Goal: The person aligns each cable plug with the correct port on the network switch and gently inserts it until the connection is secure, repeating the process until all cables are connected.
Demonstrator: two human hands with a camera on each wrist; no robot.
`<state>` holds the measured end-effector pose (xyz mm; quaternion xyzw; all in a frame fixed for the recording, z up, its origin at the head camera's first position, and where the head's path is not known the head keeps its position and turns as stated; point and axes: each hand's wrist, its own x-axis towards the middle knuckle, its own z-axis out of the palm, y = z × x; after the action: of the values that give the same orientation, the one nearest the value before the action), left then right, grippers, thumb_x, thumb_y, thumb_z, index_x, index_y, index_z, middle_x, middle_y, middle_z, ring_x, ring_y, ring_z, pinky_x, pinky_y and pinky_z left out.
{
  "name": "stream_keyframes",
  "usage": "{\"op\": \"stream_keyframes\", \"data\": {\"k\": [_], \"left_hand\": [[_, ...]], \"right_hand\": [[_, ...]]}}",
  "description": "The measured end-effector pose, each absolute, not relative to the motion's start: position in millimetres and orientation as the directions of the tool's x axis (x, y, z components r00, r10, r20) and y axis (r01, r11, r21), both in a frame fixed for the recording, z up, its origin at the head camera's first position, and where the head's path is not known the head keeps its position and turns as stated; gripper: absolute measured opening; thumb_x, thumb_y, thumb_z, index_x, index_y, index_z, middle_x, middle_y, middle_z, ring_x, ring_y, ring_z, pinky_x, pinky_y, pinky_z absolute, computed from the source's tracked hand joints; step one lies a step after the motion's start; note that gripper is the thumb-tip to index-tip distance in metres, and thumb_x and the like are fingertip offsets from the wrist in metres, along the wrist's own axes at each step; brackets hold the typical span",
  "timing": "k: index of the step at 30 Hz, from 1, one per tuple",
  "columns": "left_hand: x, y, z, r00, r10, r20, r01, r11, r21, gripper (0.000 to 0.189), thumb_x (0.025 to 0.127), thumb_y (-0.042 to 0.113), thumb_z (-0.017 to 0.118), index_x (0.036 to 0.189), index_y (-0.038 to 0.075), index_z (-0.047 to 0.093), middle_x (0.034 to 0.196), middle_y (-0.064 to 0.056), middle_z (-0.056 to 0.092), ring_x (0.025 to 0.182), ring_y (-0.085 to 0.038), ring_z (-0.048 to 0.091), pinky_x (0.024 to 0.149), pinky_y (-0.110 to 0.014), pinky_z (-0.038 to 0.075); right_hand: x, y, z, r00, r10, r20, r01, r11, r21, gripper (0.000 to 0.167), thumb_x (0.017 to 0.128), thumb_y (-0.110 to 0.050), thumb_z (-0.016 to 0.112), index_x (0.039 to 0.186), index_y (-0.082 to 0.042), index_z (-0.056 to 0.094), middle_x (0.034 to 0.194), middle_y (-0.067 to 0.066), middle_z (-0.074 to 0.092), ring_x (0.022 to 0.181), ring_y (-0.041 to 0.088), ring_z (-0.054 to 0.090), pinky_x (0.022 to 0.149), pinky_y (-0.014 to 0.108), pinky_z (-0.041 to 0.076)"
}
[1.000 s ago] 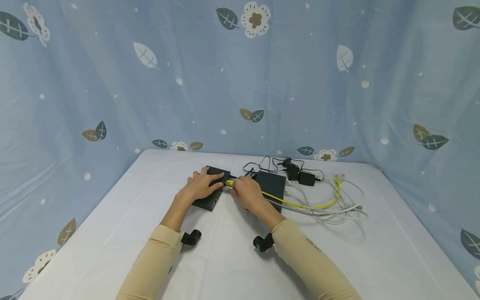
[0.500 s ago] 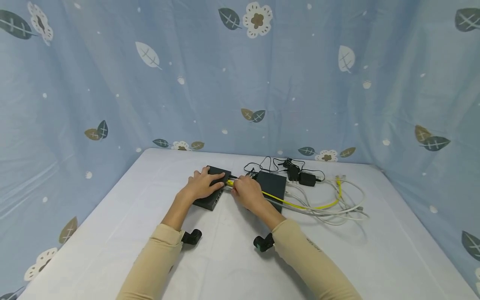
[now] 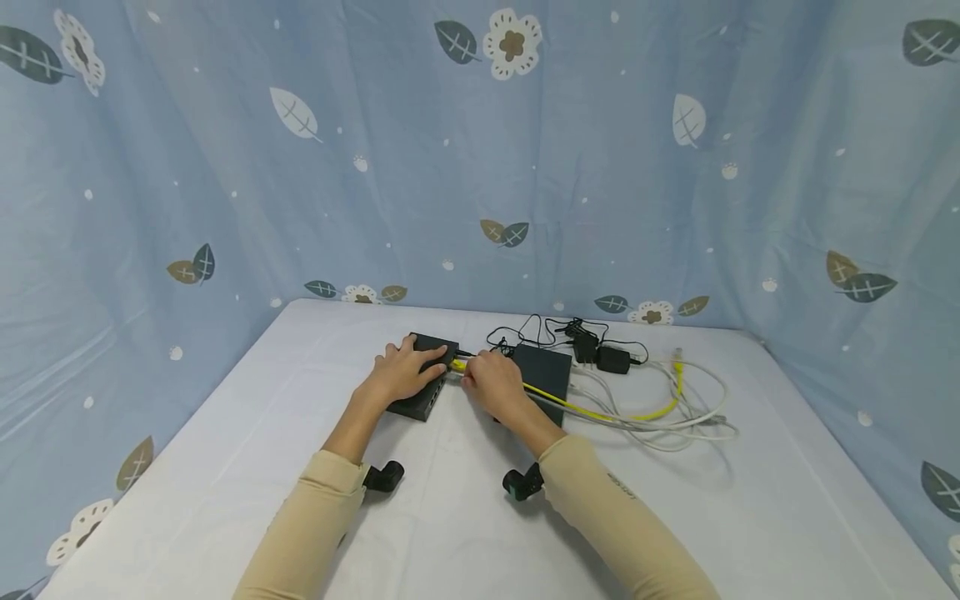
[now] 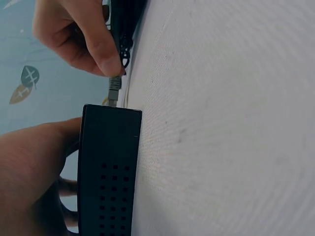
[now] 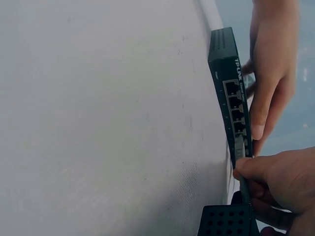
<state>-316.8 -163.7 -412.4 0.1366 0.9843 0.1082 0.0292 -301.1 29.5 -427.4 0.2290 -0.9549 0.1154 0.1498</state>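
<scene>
A black network switch (image 3: 408, 408) with TP-LINK lettering lies on the white table. My left hand (image 3: 402, 372) rests on top of it, fingers spread and fairly straight. To its right, my right hand (image 3: 495, 383) pinches a grey network cable plug (image 5: 239, 146) between thumb and finger. The plug's clear tip meets the port side of the switch in the left wrist view; how deep it sits I cannot tell. Several open ports (image 5: 235, 102) line up beside it. A yellow cable plug (image 3: 457, 365) is at the same side, farther back, near a thin black power lead.
Just right of my right hand lies a second black switch (image 3: 546, 367), partly under cables. Black power adapters (image 3: 613, 359) with thin cords sit behind it. Looped white, grey and yellow cables (image 3: 660, 408) spread over the right side. A patterned blue curtain (image 3: 375, 167) hangs behind the table.
</scene>
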Motion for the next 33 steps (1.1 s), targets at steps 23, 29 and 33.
{"op": "stream_keyframes", "data": {"k": [23, 29, 33], "left_hand": [[-319.4, -169.2, -418.2, -0.959, 0.283, 0.008, 0.27, 0.908, 0.319, 0.054, 0.098, 0.05, 0.054, 0.146, 0.027, 0.05, 0.156, -0.033, 0.025, 0.131, -0.063, 0.035, 0.097, -0.074, 0.037], [-319.7, -172.9, -417.4, -0.962, 0.271, 0.007, 0.26, 0.916, 0.305, 0.053, 0.098, 0.049, 0.054, 0.146, 0.027, 0.05, 0.157, -0.03, 0.026, 0.13, -0.06, 0.038, 0.096, -0.072, 0.039], [-318.8, -172.1, -414.5, -0.96, 0.279, -0.022, 0.26, 0.921, 0.291, 0.054, 0.099, 0.049, 0.052, 0.148, 0.027, 0.047, 0.157, -0.031, 0.023, 0.13, -0.061, 0.037, 0.098, -0.073, 0.038]], "right_hand": [[-306.6, 33.3, -426.7, -0.88, -0.351, 0.321, -0.408, 0.904, -0.128, 0.014, 0.09, -0.028, 0.072, 0.095, -0.017, 0.079, 0.089, 0.001, 0.07, 0.084, 0.022, 0.063, 0.077, 0.038, 0.053], [-305.3, 56.3, -421.4, -0.848, -0.364, 0.384, -0.471, 0.851, -0.232, 0.011, 0.088, -0.024, 0.074, 0.094, -0.015, 0.078, 0.079, 0.0, 0.067, 0.072, 0.016, 0.058, 0.064, 0.031, 0.048], [-299.5, 81.8, -414.2, -0.844, -0.316, 0.433, -0.475, 0.815, -0.331, 0.009, 0.09, -0.021, 0.072, 0.091, -0.014, 0.078, 0.079, 0.0, 0.066, 0.072, 0.016, 0.056, 0.069, 0.034, 0.047]]}}
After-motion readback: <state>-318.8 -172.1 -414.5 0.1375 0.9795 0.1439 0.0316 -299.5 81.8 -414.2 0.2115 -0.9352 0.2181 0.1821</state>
